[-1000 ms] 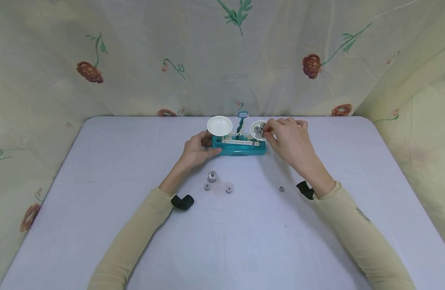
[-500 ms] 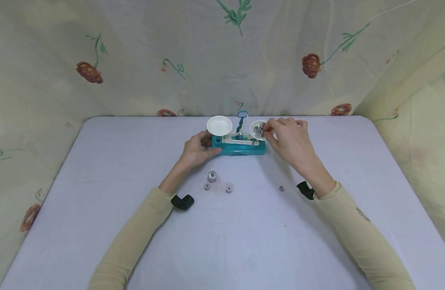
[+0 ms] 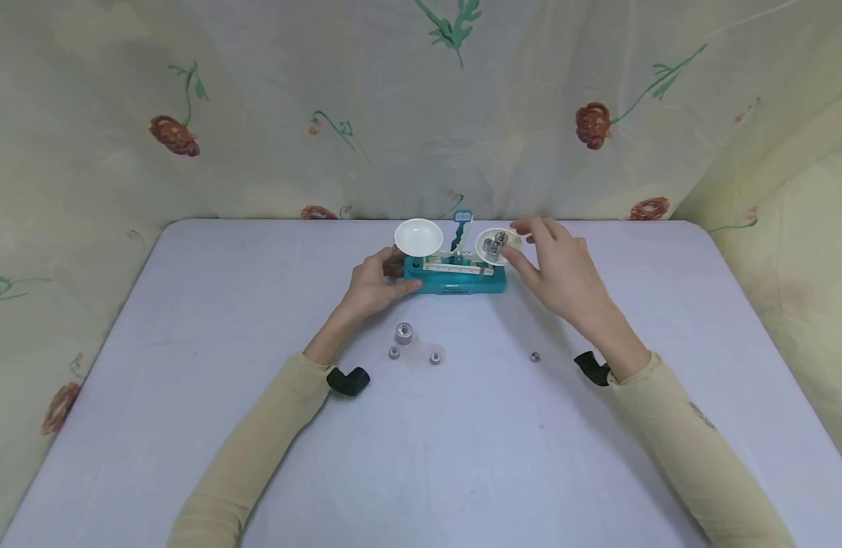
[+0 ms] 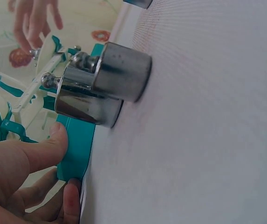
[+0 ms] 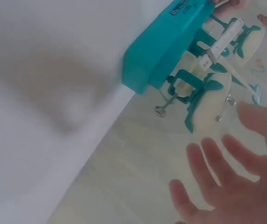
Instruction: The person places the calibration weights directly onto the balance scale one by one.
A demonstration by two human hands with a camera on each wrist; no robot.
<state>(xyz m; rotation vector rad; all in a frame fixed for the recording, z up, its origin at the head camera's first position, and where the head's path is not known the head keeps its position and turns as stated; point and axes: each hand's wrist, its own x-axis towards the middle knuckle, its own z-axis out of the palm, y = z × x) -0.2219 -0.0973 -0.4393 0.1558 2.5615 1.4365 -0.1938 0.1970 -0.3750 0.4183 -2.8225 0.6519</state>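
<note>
At upper centre, the left hand grips the teal balance; the right hand, fingers spread, is beside metal weights in the white pan.

Smooth, faintly glossy plastic in the teal balance base; smooth white plastic, by its look, in the pans. Shiny, polished metal in the weights. Matt and finely textured across the surface. Thin, wrinkled cloth in the flowered backdrop; matt cloth in the sleeves.

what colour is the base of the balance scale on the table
The base is teal, a blue-green; the right wrist view shows it best.
</note>
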